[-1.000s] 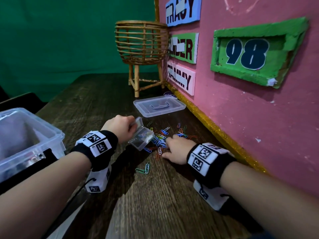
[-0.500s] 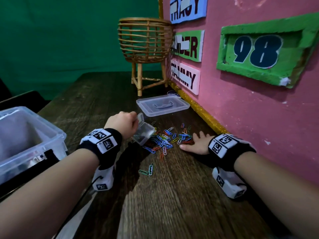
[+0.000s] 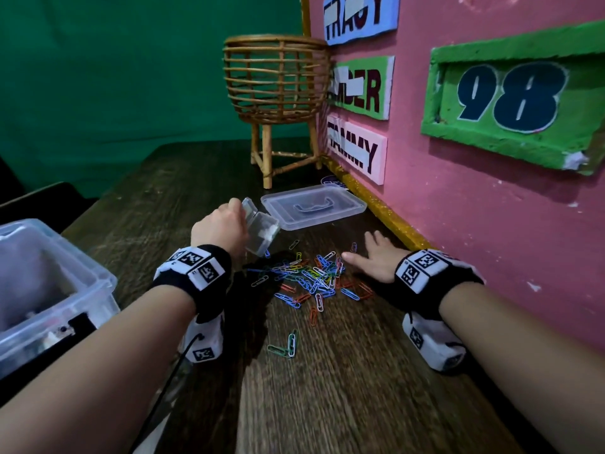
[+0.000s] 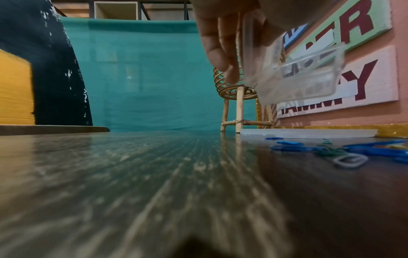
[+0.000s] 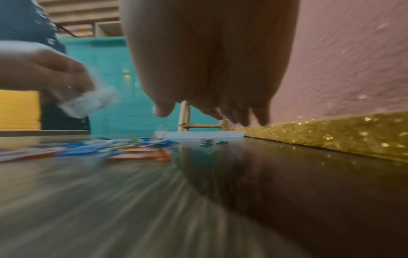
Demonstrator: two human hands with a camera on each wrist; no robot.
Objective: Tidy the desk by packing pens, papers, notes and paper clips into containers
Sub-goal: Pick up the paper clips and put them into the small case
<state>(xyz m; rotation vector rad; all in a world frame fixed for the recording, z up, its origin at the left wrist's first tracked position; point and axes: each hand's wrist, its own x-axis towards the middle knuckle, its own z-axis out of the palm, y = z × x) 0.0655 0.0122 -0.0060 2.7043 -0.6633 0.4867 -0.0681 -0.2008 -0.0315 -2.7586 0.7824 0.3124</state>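
Several coloured paper clips (image 3: 311, 276) lie scattered on the dark wooden desk (image 3: 343, 388), with two more (image 3: 284, 347) nearer me. My left hand (image 3: 222, 227) grips a small clear plastic box (image 3: 262, 232) with its hinged lid open, tilted just above the left edge of the pile. The same small clear box (image 4: 293, 76) shows blurred in the left wrist view, pinched by my fingers (image 4: 218, 52). My right hand (image 3: 376, 257) lies flat with fingers spread on the desk, right of the pile, near the pink wall. The clips (image 5: 137, 150) appear blurred in the right wrist view.
A flat clear lid (image 3: 312, 206) lies behind the clips. A rattan basket stand (image 3: 278, 93) stands at the back by the pink wall (image 3: 458, 224) with its gold trim (image 3: 386, 214). A large clear bin (image 3: 49, 290) sits at the left.
My right hand left the pile, swept right towards the wall and now lies flat with fingers spread. The left hand lifted and tilted the small box a little.
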